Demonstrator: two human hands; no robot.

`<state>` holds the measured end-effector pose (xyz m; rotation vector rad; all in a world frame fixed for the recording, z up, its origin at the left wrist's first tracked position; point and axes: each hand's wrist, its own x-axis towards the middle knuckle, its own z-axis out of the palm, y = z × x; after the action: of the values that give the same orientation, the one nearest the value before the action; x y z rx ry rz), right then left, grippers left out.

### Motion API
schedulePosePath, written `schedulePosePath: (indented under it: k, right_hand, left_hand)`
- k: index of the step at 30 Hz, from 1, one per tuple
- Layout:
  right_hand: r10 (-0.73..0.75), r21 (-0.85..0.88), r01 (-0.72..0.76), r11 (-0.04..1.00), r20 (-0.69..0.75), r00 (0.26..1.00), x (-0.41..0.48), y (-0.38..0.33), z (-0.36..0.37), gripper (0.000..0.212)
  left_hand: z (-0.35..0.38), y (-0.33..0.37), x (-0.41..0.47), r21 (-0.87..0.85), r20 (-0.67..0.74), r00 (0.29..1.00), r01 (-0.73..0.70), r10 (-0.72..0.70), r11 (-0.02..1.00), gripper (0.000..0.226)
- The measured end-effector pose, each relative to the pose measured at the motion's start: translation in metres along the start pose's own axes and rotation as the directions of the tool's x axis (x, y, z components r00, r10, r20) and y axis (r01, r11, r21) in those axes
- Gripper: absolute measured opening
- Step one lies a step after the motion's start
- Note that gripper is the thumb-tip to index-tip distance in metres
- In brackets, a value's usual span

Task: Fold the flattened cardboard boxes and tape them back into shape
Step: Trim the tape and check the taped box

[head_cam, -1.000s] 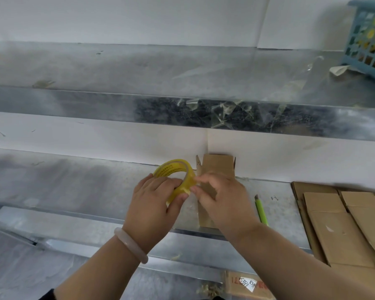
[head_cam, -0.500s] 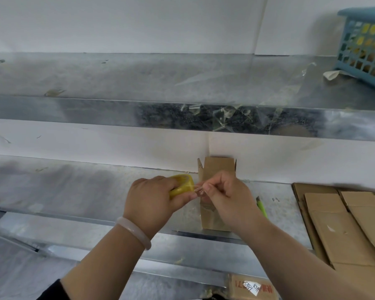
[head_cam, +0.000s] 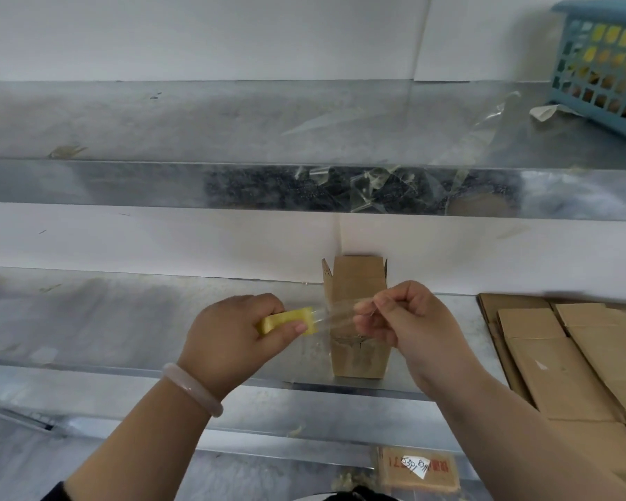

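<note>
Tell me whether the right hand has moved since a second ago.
Yes. The right hand shifted rightward: its fingertips were past the left edge of the upright box, at the tape roll; now they pinch clear tape before the box's middle.

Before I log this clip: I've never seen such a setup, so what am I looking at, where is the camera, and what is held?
No machine here: these are a person's two bare hands, filmed by one wide-angle camera worn on the head, looking forward and down. The left hand grips a yellow tape roll; the right hand pinches the free end of its clear tape. Behind them a small cardboard box stands upright on the metal shelf, top flaps open. Flattened cardboard boxes lie stacked to the right; a blue basket sits on the upper shelf.
</note>
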<state>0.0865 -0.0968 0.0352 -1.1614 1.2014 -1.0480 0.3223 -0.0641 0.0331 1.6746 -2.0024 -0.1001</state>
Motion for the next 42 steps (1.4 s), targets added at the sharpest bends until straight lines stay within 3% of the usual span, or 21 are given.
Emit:
schedulePosePath:
  k: [3,9,13,22,34,36,39,42]
  right_hand:
    - [0.025,-0.008,-0.025,1.000,-0.037,0.999,-0.003,0.003,-0.005,0.013]
    - [0.105,0.029,-0.102,0.994,-0.166,0.980,-0.007,0.012,-0.030,0.014]
    - [0.128,0.044,-0.122,0.992,-0.209,0.970,-0.014,0.022,-0.034,0.012]
    - [0.201,0.084,-0.184,0.979,-0.289,0.936,-0.008,0.042,-0.042,0.010]
    - [0.452,0.308,-0.373,0.875,-0.243,0.858,0.013,0.063,-0.039,0.014]
    - [0.446,0.252,-0.383,0.889,-0.278,0.851,0.014,0.067,-0.036,0.010]
    - [0.381,0.023,-0.398,0.917,-0.343,0.858,0.013,0.079,-0.034,0.007]
    - [0.441,-0.006,-0.478,0.879,-0.375,0.816,0.005,0.102,-0.038,0.018]
  left_hand:
    - [0.006,0.001,0.002,0.164,-0.028,0.999,-0.014,0.018,0.986,0.056]
    - [0.018,-0.013,0.000,-0.017,-0.022,0.976,-0.218,0.217,0.976,0.055]
    - [0.028,-0.012,0.003,0.179,-0.104,0.953,-0.264,0.285,0.948,0.048]
    - [0.051,-0.015,0.013,0.326,-0.058,0.962,-0.234,0.266,0.916,0.056]
    - [0.079,-0.018,0.020,0.269,-0.007,0.977,-0.204,0.213,0.941,0.057]
    - [0.082,-0.018,0.021,0.254,0.003,0.978,-0.203,0.209,0.946,0.056]
    - [0.085,-0.019,0.021,0.253,0.020,0.978,-0.205,0.207,0.945,0.056]
    - [0.085,-0.023,0.022,0.257,0.036,0.980,-0.200,0.197,0.945,0.055]
